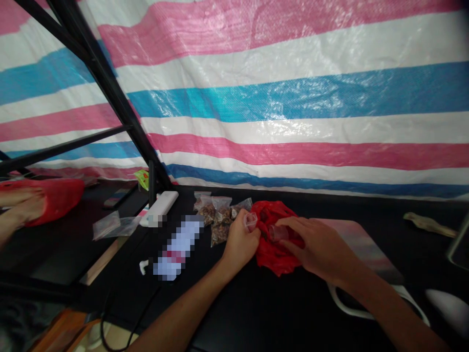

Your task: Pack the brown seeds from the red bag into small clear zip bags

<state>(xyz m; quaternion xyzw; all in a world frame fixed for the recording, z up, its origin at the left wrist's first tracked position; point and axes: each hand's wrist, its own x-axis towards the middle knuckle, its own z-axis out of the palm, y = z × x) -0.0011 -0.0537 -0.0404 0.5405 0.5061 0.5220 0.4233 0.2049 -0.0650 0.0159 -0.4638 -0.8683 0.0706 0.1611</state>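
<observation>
My left hand is closed on a small transparent plastic bag, whose mouth stands partly open. In my right hand is a small transparent cup, gripped between thumb and fingers. The cup is held over a crumpled red plastic bag, which lies open on the black table between both hands. What is inside the red bag is mostly hidden. Just beyond my left hand lie several small zip bags filled with brown dried pieces.
Left of the zip bags are a blurred-out phone, a white earbud and a long white device. At right lie a pinkish-grey mat, a white strap and a white mouse. Another person's hand is in a red bag at far left.
</observation>
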